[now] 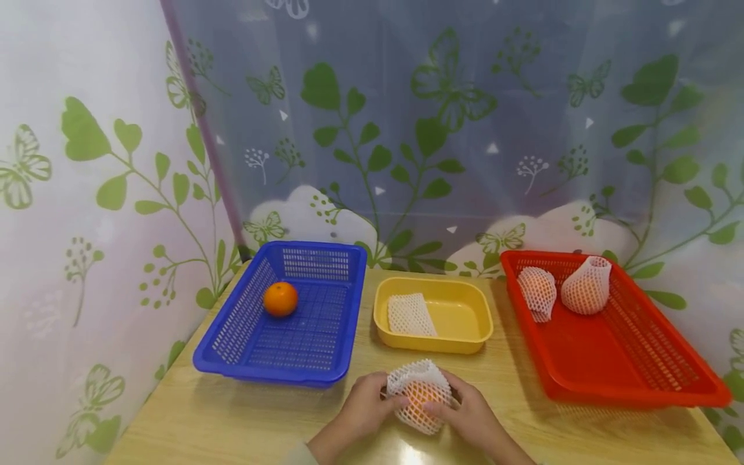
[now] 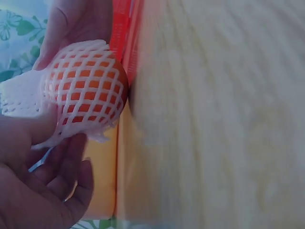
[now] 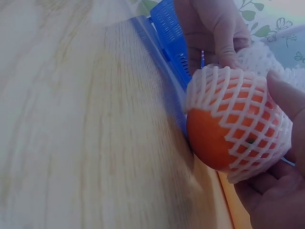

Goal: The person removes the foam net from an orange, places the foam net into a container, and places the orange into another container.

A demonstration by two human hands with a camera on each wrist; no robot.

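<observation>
1. Orange (image 1: 420, 397), partly sleeved in a white foam net (image 1: 427, 372), sits between two hands. It is well forward of the back edge of the wooden surface (image 1: 244, 423), roughly midway between the left and right edges; whether it touches the wood is hard to tell.
2. Left hand (image 1: 367, 405) grips the netted fruit from its side, thumb on the mesh, fingers bent around it. Right hand (image 1: 467, 413) holds the opposite side the same way.
3. What could go wrong: the round fruit might slip out through the uncovered end and roll across the surface, if the fingers squeeze too hard or pull unevenly.
4. Thin foam strands could tear or bunch up if a thumb tugs at one spot.
5. Materials: the net is a soft, springy lattice of diamond-shaped gaps, loose and crumpled at one end. In the right wrist view, bare skin shows smooth and glossy beyond the net's rim.
6. Toward the back left corner, a blue slatted plastic basket (image 1: 270, 373) holds a bare orange (image 1: 281, 299). Near the back edge, a smooth yellow tray (image 1: 462, 316) carries a flat empty net (image 1: 409, 314). By the right edge, a red plastic basket (image 1: 599, 352) holds two net-wrapped fruits (image 1: 586, 289).
</observation>
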